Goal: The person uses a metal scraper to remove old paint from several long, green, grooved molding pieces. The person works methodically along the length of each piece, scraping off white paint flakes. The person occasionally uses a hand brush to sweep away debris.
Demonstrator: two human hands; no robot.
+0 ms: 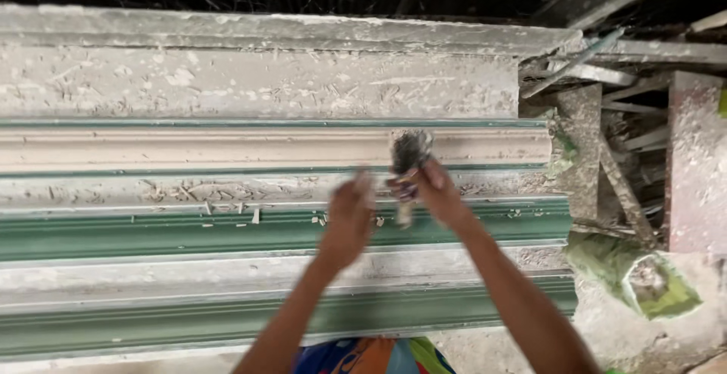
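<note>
Right hand (433, 186) clenched around the handle of a brush (409, 163), dark bristles up, held over the long moulds on the counter (227, 79), just in front of the pale cream mould channel (227, 147). Left hand (348, 219) blurred, fingers extended and apparently grasping nothing, just beside the brush handle above the green mould (151, 234). Judged progress: cream channel looks smooth and coated, grey plaster crumbs lie on the ledges between the moulds, and the nearer green moulds look bare, so most lengths seem left.
</note>
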